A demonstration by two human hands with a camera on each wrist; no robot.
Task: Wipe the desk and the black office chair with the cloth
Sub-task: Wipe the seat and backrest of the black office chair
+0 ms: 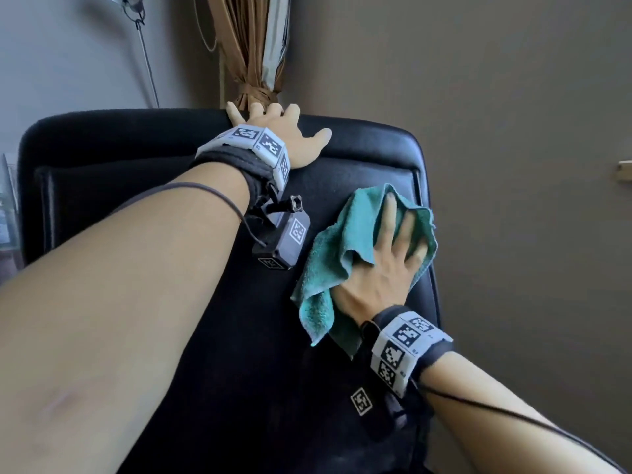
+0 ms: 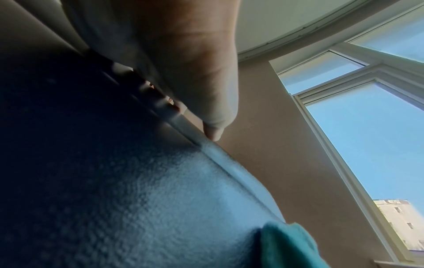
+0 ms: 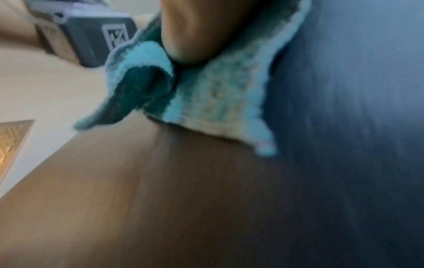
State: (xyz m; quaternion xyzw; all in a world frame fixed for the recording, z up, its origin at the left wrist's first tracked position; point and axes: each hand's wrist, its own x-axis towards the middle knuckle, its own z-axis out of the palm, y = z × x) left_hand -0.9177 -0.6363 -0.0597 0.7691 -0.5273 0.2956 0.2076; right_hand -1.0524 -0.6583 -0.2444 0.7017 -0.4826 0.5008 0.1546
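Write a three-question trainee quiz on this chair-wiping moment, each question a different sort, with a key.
1. True or false: the right hand presses the teal cloth against the black office chair.
2. Multiple choice: the left hand is on A) the cloth, B) the top edge of the chair back, C) the curtain.
3. Fill in: the cloth lies toward the chair back's ____ edge, as the head view shows it.

Key: 1 true; 2 B; 3 right.
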